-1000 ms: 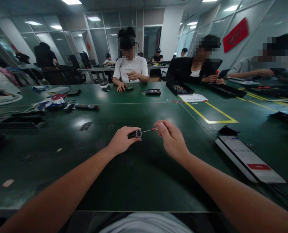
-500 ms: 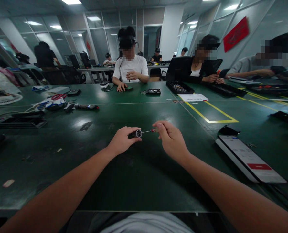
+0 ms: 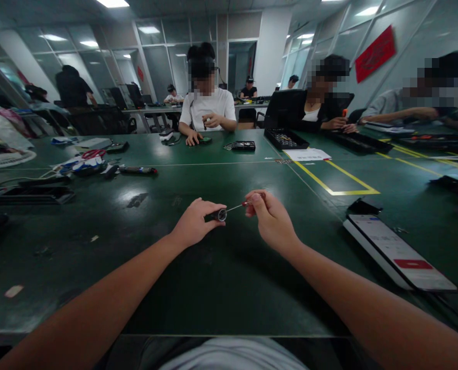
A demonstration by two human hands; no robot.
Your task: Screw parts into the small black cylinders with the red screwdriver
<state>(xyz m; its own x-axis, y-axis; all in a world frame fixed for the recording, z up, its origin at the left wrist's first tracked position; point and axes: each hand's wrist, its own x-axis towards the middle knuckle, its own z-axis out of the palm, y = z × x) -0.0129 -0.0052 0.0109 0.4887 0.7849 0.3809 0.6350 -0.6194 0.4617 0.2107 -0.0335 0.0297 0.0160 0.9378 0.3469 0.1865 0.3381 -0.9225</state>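
Note:
Near the middle of the green table (image 3: 221, 288), my left hand (image 3: 193, 222) is closed round a short black cylinder (image 3: 220, 215) whose round, silvery-rimmed end faces right. My right hand (image 3: 270, 218) pinches a screwdriver (image 3: 245, 204) by its clear and red handle. The thin metal shaft slants down to the left and its tip is at the cylinder's open end. Whether the tip touches anything inside is too small to tell.
A phone (image 3: 406, 252) rests on a white box at the right. Left lie a dark pen-shaped tool (image 3: 138, 170), red scissors (image 3: 93, 153) and a black tray (image 3: 32, 194). Across the table sits a person in white (image 3: 209, 110), beside a black box (image 3: 243, 146).
The screwdriver now slopes more steeply, with its handle end raised. The cylinder's end has tilted and dropped slightly. Both hands keep their holds.

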